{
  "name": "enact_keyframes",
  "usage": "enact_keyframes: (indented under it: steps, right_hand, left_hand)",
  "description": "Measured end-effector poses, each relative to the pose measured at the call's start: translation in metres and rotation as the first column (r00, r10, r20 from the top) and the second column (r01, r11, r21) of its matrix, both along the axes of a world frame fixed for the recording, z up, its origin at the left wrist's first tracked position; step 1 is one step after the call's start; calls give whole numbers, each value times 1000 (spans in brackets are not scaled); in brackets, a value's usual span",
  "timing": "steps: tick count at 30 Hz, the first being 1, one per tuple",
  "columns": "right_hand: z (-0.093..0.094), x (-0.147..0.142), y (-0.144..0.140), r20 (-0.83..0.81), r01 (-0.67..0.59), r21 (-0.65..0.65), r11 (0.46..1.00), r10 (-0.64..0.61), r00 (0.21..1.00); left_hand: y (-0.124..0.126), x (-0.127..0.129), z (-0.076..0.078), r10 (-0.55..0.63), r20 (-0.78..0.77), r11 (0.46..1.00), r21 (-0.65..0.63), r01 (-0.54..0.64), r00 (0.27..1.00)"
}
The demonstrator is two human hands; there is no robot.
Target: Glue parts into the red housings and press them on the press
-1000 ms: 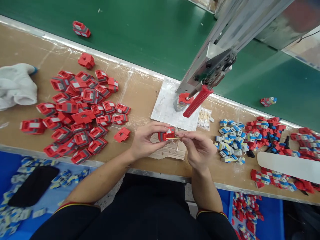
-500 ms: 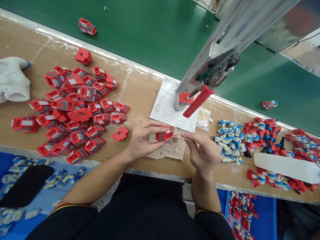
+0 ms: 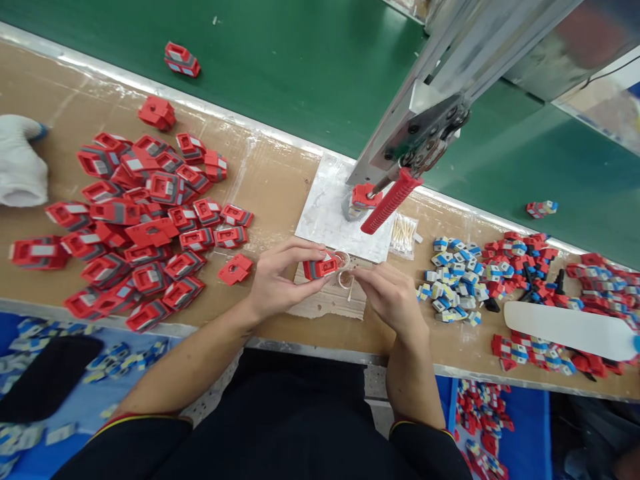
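My left hand (image 3: 280, 277) grips a red and grey plastic toy part (image 3: 320, 267) between thumb and fingers, its hollow side turned up. Pinched in my right hand (image 3: 393, 293) is a cotton swab (image 3: 349, 271), mostly hidden by the fingertips, its tip at a small clear cup (image 3: 345, 280). A second clear round lid or cup (image 3: 343, 259) lies just behind it. Under both hands is a piece of cardboard (image 3: 327, 307), where another cotton swab (image 3: 351, 290) rests.
Ahead stands a lever press (image 3: 415, 153) with a red handle (image 3: 393, 200) over a red part (image 3: 365, 195) on a metal plate (image 3: 320, 213). Bagged swabs (image 3: 404, 233) lie beside it. Red parts (image 3: 150, 230) pile left, blue-white parts (image 3: 455, 280) right. Beyond runs a green belt (image 3: 280, 67).
My right hand has drawn the swab away from the red part and down towards the clear cup. My left hand has shifted slightly left and tilted the part, showing its hollow.
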State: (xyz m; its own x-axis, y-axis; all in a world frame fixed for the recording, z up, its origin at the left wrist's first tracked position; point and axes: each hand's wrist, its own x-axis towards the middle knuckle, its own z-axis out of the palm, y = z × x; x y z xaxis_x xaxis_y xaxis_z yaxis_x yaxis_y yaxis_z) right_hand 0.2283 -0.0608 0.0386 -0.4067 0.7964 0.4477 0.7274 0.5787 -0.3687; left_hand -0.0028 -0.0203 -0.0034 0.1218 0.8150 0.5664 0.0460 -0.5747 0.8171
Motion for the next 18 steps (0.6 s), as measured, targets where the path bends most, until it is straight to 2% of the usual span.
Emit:
enact_keyframes:
  steps: [2, 4, 7, 11, 18]
  right_hand:
    - [5, -4, -2, -175, 60, 57, 997, -49, 983]
    - [11, -10, -3, -367, 128, 100, 987, -83, 927]
    - [15, -22, -2, -513, 165, 120, 979, -82, 854]
    - [14, -34, 2, -562, 115, 125, 985, -25, 826]
    - [15, -42, 4, -536, 83, 113, 990, -9, 844]
  left_hand:
    - [0, 0, -1, -19, -6, 1000, -4, 19, 1000]
    - [0, 0, -1, -45, -8, 999, -13, 45, 999]
    - [-1, 2, 0, -80, 1, 996, -29, 80, 997]
    - [-2, 3, 1, -101, 12, 994, -46, 101, 995]
    - [-1, 2, 2, -108, 18, 994, -33, 108, 994]
